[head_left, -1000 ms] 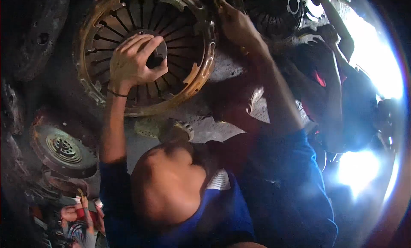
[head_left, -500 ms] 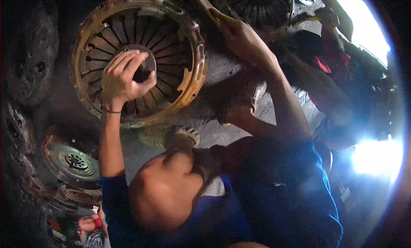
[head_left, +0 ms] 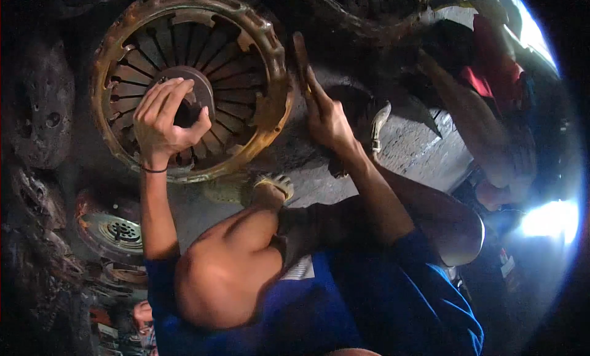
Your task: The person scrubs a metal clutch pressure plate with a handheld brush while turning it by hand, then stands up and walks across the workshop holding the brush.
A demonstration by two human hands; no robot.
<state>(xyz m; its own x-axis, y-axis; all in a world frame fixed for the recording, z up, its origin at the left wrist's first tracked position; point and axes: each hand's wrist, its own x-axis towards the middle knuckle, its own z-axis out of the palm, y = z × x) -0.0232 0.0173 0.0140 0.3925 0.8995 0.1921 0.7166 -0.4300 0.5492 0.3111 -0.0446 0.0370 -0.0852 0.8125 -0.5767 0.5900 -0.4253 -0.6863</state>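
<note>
Now the left hand [head_left: 165, 123], fingers curled, holds the ring [head_left: 201, 87] inside the clutch cover [head_left: 269, 133]; rightward, the right hand [head_left: 330, 123] grips a narrow bar [head_left: 300, 53].

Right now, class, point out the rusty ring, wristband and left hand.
Rusty ring [head_left: 268, 131], head view: its lower-right rim.
Wristband [head_left: 153, 170], head view: its middle.
Left hand [head_left: 160, 126], head view: its back.

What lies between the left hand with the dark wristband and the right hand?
In the head view, the right side of the brown, round, slotted metal plate, then a strip of dark grey floor.
</note>
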